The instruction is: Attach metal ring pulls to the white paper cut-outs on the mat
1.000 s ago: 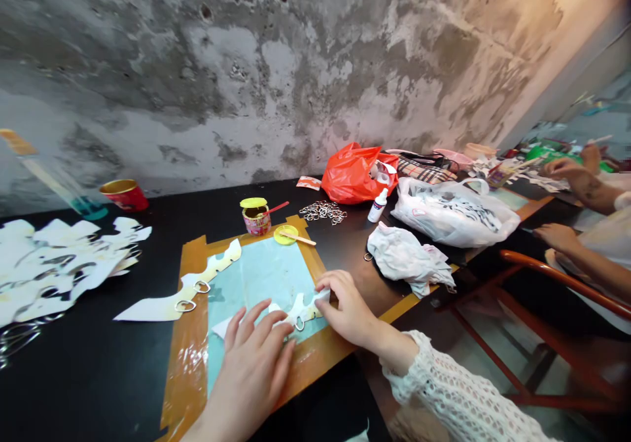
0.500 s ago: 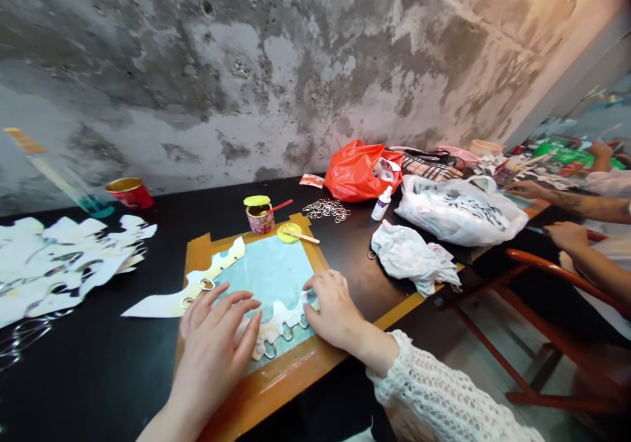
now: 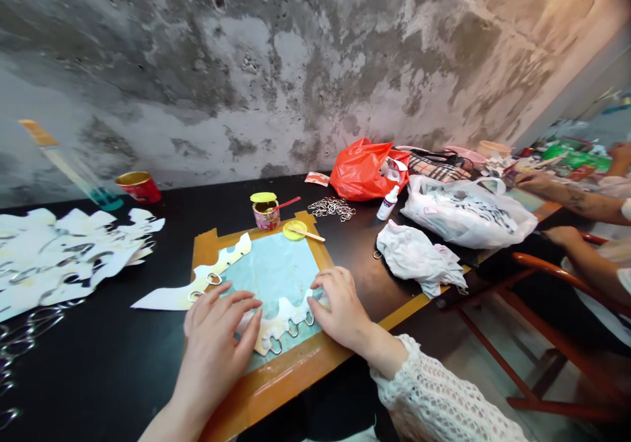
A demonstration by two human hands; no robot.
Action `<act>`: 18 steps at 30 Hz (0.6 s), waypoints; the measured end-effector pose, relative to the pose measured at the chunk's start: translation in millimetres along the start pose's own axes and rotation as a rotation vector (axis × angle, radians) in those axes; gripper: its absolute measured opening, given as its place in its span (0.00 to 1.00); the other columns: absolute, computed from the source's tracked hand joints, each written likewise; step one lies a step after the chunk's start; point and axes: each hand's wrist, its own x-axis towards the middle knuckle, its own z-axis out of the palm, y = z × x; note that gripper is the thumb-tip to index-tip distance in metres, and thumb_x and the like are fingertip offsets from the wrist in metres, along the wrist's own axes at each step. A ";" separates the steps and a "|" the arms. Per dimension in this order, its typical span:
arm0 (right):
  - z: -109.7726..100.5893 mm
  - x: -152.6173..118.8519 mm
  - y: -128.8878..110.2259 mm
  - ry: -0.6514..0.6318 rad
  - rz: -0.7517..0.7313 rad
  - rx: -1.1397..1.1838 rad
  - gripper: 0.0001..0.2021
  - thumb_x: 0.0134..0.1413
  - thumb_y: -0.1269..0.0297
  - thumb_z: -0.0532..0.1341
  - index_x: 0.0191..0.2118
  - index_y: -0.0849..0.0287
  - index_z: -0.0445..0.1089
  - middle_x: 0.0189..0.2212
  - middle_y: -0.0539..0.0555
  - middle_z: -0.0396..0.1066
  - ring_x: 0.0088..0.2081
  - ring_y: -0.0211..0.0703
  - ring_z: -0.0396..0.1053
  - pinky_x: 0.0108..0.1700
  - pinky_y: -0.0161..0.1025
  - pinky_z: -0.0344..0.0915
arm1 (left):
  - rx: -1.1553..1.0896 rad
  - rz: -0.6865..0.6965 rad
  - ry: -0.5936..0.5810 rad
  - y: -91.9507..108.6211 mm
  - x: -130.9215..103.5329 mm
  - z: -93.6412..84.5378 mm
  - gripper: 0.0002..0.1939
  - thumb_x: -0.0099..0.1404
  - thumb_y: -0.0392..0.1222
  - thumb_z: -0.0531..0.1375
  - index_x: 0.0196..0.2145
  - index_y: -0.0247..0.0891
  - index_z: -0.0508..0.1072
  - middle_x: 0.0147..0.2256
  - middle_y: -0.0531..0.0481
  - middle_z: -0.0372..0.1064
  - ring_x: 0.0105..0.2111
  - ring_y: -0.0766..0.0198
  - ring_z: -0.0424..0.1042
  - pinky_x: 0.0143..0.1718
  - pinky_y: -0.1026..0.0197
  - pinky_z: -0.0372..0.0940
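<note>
My left hand (image 3: 219, 337) rests palm down with its fingers apart at the left of a pale blue sheet edged with brown tape (image 3: 273, 264). Its fingertips are near a white cut-out paper strip (image 3: 286, 312), whose left end is partly hidden. Several metal rings (image 3: 294, 329) hang along that strip's lower edge. At its right end my right hand (image 3: 342, 310) is pinched, thumb and fingers on the paper; whether a ring is between them too is hidden. A second notched paper strip (image 3: 167, 298) with two rings lies behind my left hand.
At the sheet's far edge stand an open tin (image 3: 267, 215) and a yellow lid with a wooden stick (image 3: 296, 229). Loose rings (image 3: 332, 208), a white bottle (image 3: 388, 203), a crumpled cloth (image 3: 417, 254) and bags lie right. Stacked paper cut-outs (image 3: 73, 251) lie left. Another person's arms (image 3: 566, 192) show right.
The view has shifted slightly, so everything sits a little further right. My hands have hardly moved relative to the paper strip.
</note>
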 end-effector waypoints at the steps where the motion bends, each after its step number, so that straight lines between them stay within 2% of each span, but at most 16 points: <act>1: -1.8 -0.6 0.0 0.021 -0.001 0.024 0.07 0.54 0.71 0.63 0.40 0.58 0.67 0.42 0.55 0.69 0.49 0.49 0.60 0.54 0.47 0.57 | -0.001 0.015 0.001 4.4 0.4 -1.7 0.08 0.66 0.45 0.58 0.41 0.43 0.74 0.42 0.46 0.73 0.51 0.48 0.66 0.52 0.42 0.60; 4: -7.8 -5.1 -0.9 0.045 0.003 0.072 0.07 0.53 0.73 0.62 0.39 0.57 0.67 0.40 0.54 0.69 0.48 0.48 0.61 0.53 0.46 0.58 | -0.030 0.058 -0.013 22.9 2.5 -6.2 0.05 0.67 0.43 0.59 0.38 0.47 0.76 0.37 0.50 0.74 0.49 0.48 0.65 0.55 0.39 0.55; 8: -14.4 -15.9 -7.2 0.037 0.014 0.106 0.07 0.53 0.74 0.62 0.37 0.57 0.67 0.37 0.53 0.70 0.45 0.47 0.62 0.50 0.43 0.60 | -0.091 0.190 -0.026 38.6 5.5 -4.3 0.09 0.70 0.41 0.56 0.36 0.47 0.76 0.34 0.53 0.73 0.47 0.53 0.66 0.59 0.39 0.50; 15: -10.0 -35.5 -23.3 -0.050 -0.145 0.066 0.01 0.57 0.68 0.63 0.35 0.57 0.72 0.33 0.52 0.70 0.40 0.45 0.63 0.46 0.42 0.60 | -0.028 0.393 -0.119 29.2 13.0 1.0 0.09 0.70 0.36 0.54 0.38 0.44 0.75 0.35 0.52 0.72 0.49 0.53 0.65 0.63 0.41 0.46; 18: -3.3 -39.6 -26.5 -0.081 -0.204 0.004 0.04 0.60 0.68 0.60 0.36 0.56 0.74 0.33 0.53 0.69 0.39 0.44 0.61 0.43 0.41 0.60 | -0.013 0.456 -0.139 27.1 15.6 0.2 0.09 0.69 0.35 0.55 0.38 0.43 0.75 0.35 0.51 0.72 0.50 0.54 0.65 0.63 0.41 0.45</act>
